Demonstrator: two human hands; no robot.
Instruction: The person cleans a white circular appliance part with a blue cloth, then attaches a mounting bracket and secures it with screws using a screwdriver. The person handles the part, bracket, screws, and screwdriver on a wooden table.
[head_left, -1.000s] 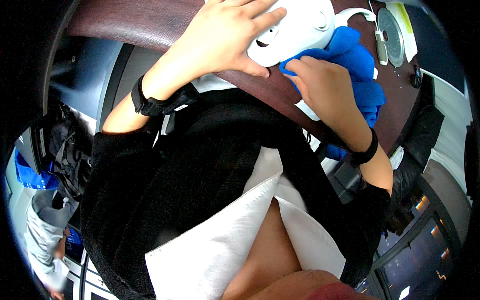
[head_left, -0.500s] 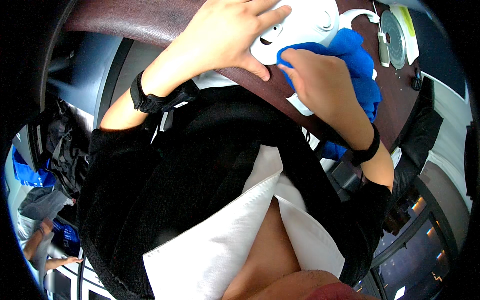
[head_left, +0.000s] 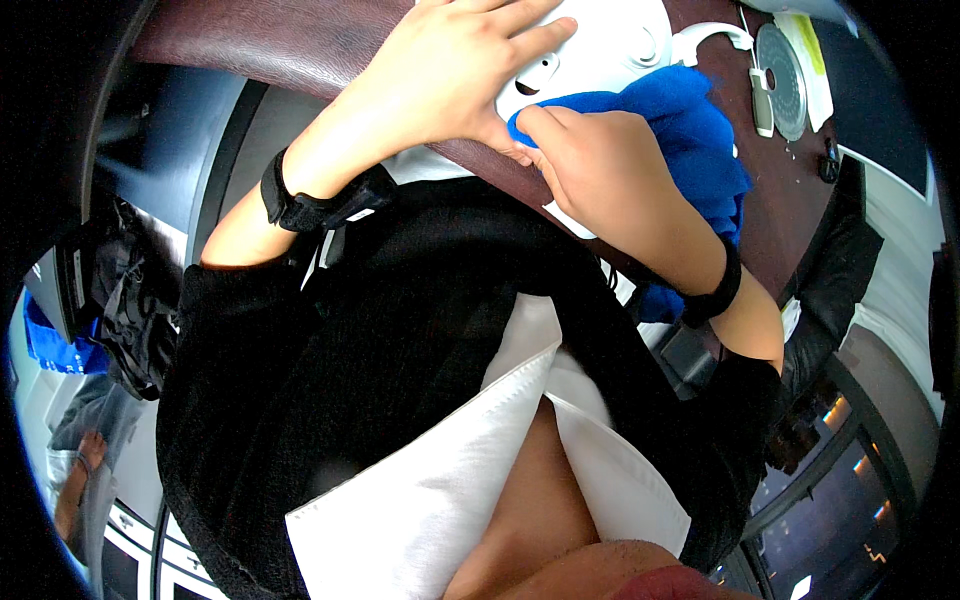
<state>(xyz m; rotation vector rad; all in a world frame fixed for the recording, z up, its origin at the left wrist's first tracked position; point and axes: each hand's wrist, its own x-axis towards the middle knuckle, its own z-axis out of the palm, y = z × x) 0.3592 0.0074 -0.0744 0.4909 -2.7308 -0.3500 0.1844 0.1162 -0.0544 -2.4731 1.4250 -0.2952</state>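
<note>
A smooth white plastic housing point(head_left: 610, 45) with small holes and a raised round part lies at the top of the view, cut off by its upper edge. My left hand point(head_left: 455, 65) rests on its left side with fingers spread and thumb along the near edge. My right hand point(head_left: 605, 165) is closed on a bunched blue cloth point(head_left: 690, 125), pinching a fold against the housing's near edge, close to my left thumb. The rest of the cloth spreads out behind and to the right of my right hand.
The brown leather-like tabletop point(head_left: 270, 45) curves across the top. Right of the housing lie a white curved piece point(head_left: 712, 38), a grey ribbed disc point(head_left: 782, 85), a small grey-white device point(head_left: 762, 103) and a small black object point(head_left: 829, 165). Another person's arm point(head_left: 75, 490) shows at lower left.
My right hand has slid left with the cloth, along the housing's near edge toward my left thumb. My left hand has barely moved. At far left, one of the other person's hands has gone from view.
</note>
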